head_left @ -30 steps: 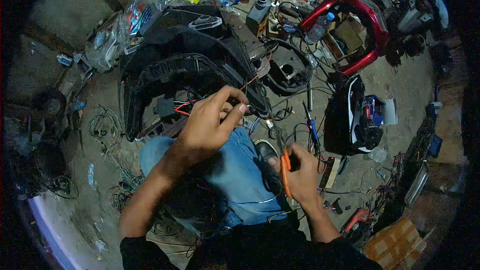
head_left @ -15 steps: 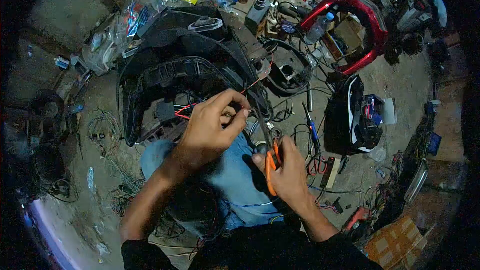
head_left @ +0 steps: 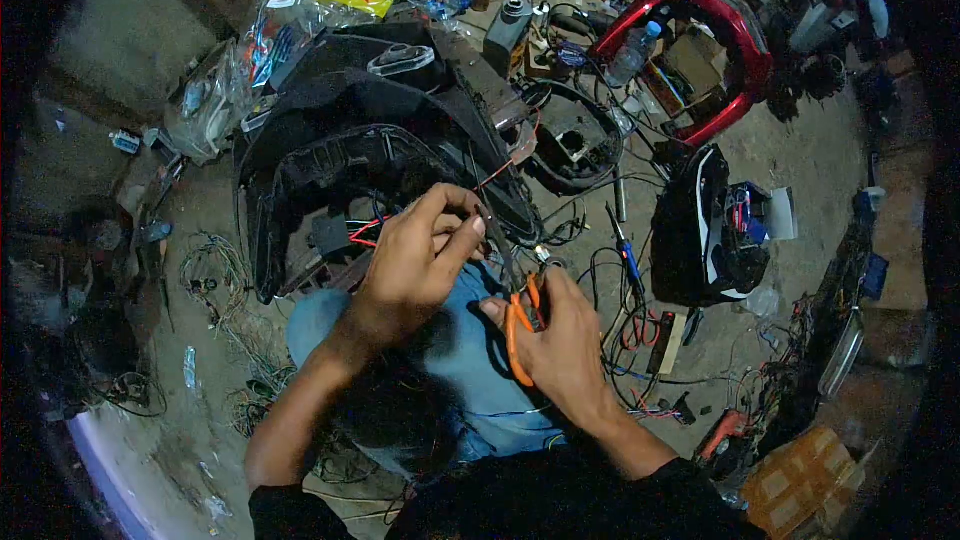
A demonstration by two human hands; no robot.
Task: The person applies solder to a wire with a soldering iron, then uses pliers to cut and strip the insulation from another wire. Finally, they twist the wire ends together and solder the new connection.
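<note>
My left hand [head_left: 415, 255] is closed in a pinch on a thin reddish wire [head_left: 497, 174], which runs up and right from the fingertips across the black plastic shell. In my right hand [head_left: 560, 340] are scissors with orange handles [head_left: 516, 335], the thumb put through one loop. Their long dark blades [head_left: 502, 248] point up and left, the tips right at my left fingertips. Below both hands are my knees in blue jeans [head_left: 490, 370]. The big black plastic shell [head_left: 370, 90] lies just beyond my left hand, with a dark connector [head_left: 330, 235] and red wires inside.
A red curved trim piece [head_left: 745, 105] lies at the upper right around a clear bottle [head_left: 633, 55] and a cardboard box. A black-and-white housing [head_left: 690, 230], a blue-handled tool [head_left: 628, 257] and red-handled scissors [head_left: 640, 330] lie at right. Tangled wires [head_left: 215, 275] lie at left.
My right hand and the orange scissors have shifted left and slightly down on the picture. My left hand keeps its pinch, a little further left.
</note>
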